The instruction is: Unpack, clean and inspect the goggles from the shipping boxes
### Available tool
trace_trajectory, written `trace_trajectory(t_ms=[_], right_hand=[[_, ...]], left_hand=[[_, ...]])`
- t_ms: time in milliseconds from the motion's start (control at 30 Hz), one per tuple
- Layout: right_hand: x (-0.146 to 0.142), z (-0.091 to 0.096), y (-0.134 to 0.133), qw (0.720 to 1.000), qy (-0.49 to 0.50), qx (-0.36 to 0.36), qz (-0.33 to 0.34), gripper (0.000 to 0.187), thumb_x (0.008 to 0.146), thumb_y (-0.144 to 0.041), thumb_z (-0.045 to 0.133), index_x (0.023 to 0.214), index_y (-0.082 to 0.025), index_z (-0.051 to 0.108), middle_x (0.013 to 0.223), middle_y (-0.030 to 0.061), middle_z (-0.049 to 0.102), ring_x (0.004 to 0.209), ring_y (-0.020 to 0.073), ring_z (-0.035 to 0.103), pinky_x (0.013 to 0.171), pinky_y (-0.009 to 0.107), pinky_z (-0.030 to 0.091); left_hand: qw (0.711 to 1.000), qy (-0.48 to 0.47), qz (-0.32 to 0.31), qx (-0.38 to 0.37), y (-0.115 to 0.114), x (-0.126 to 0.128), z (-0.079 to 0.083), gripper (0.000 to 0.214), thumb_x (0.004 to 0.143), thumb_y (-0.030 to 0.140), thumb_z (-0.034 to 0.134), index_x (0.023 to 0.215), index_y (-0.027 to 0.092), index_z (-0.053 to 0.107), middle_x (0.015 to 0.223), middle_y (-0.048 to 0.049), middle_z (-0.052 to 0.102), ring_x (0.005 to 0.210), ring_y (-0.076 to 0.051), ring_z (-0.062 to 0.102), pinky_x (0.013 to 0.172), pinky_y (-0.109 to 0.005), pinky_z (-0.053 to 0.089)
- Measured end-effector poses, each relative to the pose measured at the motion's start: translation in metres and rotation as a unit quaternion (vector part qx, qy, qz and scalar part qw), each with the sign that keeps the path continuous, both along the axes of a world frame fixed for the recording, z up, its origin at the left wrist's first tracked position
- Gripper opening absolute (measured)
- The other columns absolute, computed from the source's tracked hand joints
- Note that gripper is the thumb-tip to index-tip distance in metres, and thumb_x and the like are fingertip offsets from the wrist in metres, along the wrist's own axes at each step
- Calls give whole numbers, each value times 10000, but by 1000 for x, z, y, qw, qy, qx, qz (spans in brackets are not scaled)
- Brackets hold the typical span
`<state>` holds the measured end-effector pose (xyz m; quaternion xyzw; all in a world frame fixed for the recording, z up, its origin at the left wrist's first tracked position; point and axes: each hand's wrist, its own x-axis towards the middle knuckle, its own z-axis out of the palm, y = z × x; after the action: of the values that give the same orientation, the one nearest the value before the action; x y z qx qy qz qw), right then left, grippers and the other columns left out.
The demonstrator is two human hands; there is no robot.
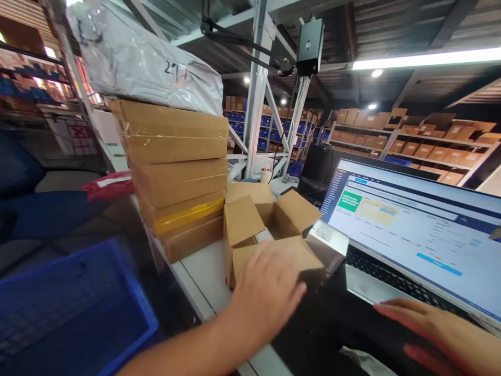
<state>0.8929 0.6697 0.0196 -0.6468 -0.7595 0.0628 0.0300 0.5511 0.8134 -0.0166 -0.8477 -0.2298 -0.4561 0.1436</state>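
Note:
An open, empty brown carton stands on the white table with its flaps up. My left hand reaches over its near flap, fingers together and curled round the end of a long black box with a silvery face and small white lettering. The black box lies between the carton and me, partly over the laptop's front edge. My right hand lies flat on the black box's near right part, fingers stretched out toward the left.
A stack of taped brown boxes topped by a grey mailer bag stands left of the carton. An open laptop is at the right. A blue crate sits low at the left, warehouse shelving behind.

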Motion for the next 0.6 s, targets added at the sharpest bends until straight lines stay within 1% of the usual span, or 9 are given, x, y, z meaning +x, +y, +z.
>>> trace_trajectory(t_ms=[67, 133, 167, 267, 400, 433, 500, 533, 600], right_hand=[[-5, 25, 21, 998, -46, 48, -2, 521, 867, -447, 600, 1362, -584, 514, 1339, 35, 649, 1192, 358, 634, 993, 498, 557], [-21, 51, 49, 996, -64, 67, 5, 439, 891, -457, 594, 1330, -473, 608, 1292, 58, 679, 1143, 363, 663, 972, 526, 562], [-31, 63, 64, 995, -65, 73, 5, 406, 900, -453, 581, 1299, -417, 650, 1261, 68, 696, 1109, 361, 678, 943, 527, 571], [-53, 88, 108, 994, -64, 93, 11, 359, 879, -407, 591, 1200, -312, 721, 1122, 86, 747, 979, 332, 715, 863, 495, 584], [-61, 103, 154, 993, -68, 98, 13, 342, 861, -397, 600, 1151, -272, 734, 996, 86, 766, 863, 293, 721, 821, 465, 565], [-62, 105, 163, 993, -75, 92, 16, 334, 864, -399, 596, 1138, -269, 736, 992, 85, 767, 861, 291, 719, 809, 457, 560], [-67, 110, 178, 992, -92, 77, 27, 302, 856, -381, 600, 1092, -261, 746, 993, 84, 767, 882, 297, 717, 787, 439, 552], [-70, 111, 186, 992, -99, 68, 33, 280, 845, -359, 608, 1063, -257, 751, 995, 83, 767, 891, 298, 717, 777, 427, 549], [-78, 114, 202, 993, -106, 50, 36, 254, 821, -315, 621, 1027, -254, 755, 980, 75, 768, 887, 290, 719, 757, 396, 542]], left_hand=[[990, 104, 51, -84, 30, -11, 17, 594, 818, 509, 728, 1219, 94, 590, 1242, -194, 651, 1161, -338, 611, 1089, -556, 405], [964, 206, 62, -156, 55, -17, 21, 839, 639, 600, 840, 1241, 80, 575, 1173, -203, 674, 1083, -362, 640, 1020, -566, 456], [951, 247, 61, -177, 63, -20, 20, 886, 571, 589, 882, 1232, 83, 576, 1141, -191, 685, 1051, -360, 647, 999, -554, 472], [934, 301, 68, -178, 78, -38, 19, 768, 501, 439, 951, 1105, 118, 602, 1043, -131, 703, 978, -319, 651, 968, -495, 492], [939, 315, 82, -113, 89, -82, 20, 638, 427, 286, 982, 917, 186, 587, 885, -37, 701, 862, -266, 651, 930, -445, 492], [942, 313, 79, -91, 92, -93, 17, 583, 444, 248, 973, 867, 200, 574, 834, -13, 688, 814, -249, 644, 858, -403, 503], [952, 297, 58, -51, 97, -113, 7, 400, 600, 157, 890, 776, 218, 536, 727, 22, 636, 717, -206, 608, 678, -307, 459], [956, 290, 41, -32, 99, -123, 2, 313, 701, 108, 808, 751, 221, 521, 694, 28, 613, 686, -188, 588, 617, -285, 413], [960, 281, 5, -7, 101, -140, -6, 236, 847, 42, 622, 740, 225, 518, 667, 23, 587, 669, -170, 564, 582, -281, 361]])
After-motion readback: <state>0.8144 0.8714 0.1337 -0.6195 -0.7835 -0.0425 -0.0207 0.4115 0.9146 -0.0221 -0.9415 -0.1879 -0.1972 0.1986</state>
